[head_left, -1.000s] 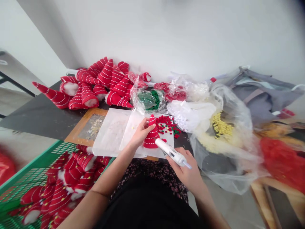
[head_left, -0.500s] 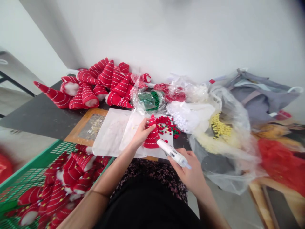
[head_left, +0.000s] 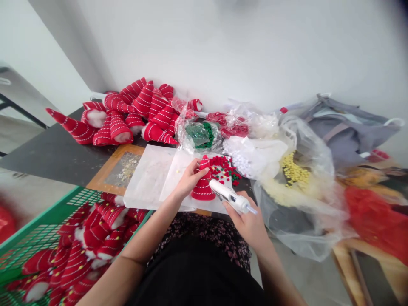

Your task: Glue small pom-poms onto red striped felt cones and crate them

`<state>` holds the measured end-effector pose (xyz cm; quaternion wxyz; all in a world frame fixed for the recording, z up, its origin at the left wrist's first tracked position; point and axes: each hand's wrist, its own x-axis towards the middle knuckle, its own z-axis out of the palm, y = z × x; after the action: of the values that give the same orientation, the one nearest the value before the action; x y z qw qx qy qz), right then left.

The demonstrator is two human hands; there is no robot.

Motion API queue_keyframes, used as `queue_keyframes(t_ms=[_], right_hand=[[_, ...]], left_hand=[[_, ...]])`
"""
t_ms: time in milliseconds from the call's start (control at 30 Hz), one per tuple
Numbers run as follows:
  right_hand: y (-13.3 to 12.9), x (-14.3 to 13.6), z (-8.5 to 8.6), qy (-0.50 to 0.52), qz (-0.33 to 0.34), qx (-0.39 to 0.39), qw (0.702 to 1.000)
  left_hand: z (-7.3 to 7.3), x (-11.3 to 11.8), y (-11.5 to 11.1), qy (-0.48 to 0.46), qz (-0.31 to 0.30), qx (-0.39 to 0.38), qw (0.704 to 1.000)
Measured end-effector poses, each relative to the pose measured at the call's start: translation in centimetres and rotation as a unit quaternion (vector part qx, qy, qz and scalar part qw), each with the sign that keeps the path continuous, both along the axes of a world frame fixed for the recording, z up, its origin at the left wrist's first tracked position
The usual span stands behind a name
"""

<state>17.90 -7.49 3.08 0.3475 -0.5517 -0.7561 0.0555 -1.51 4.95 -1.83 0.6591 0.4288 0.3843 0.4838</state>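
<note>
Head view: the left hand (head_left: 190, 175) is clamped on the red cone (head_left: 203, 190), on paper (head_left: 149, 178) at the centre. Apart from it, at the cone's four o'clock, the right hand (head_left: 250, 221) grips a glue gun (head_left: 228, 194), nozzle against or just beside the cone; I cannot tell which. Around the cone: pom-poms (head_left: 224, 162) at two o'clock, basket (head_left: 47, 213) at eight.

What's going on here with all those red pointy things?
A person's left hand holds one red striped cone on white sheets. The right hand grips a white glue gun, its tip close to the cone; whether they touch is hard to tell. Small pom-poms lie just beside it. More cones fill a green basket.
</note>
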Motion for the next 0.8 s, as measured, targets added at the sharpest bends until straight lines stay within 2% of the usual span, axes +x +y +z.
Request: queue_keyframes(t_ms=[233, 367, 467, 600, 800], right_hand=[[-0.2, 0.3, 0.3, -0.024, 0.003, 0.003, 1.000], [-0.4, 1.0, -0.1, -0.027, -0.031, 0.006, 0.999], [-0.3, 1.2, -0.7, 0.042, -0.051, -0.036, 0.997], [0.4, 1.0, -1.2, 0.163, -0.040, -0.107, 0.980], [1.1, 0.8, -2.1, 0.230, -0.039, -0.161, 0.959]], left_hand=[[0.3, -0.1, -0.2, -0.015, -0.009, -0.021, 1.000], [-0.2, -0.4, 0.0, -0.030, 0.006, -0.047, 0.998], [-0.8, -0.6, 0.3, -0.060, 0.006, -0.070, 0.996], [-1.2, -0.9, 0.4, -0.095, -0.008, -0.093, 0.991], [-0.7, -1.2, 0.1, -0.121, -0.015, -0.108, 0.987]])
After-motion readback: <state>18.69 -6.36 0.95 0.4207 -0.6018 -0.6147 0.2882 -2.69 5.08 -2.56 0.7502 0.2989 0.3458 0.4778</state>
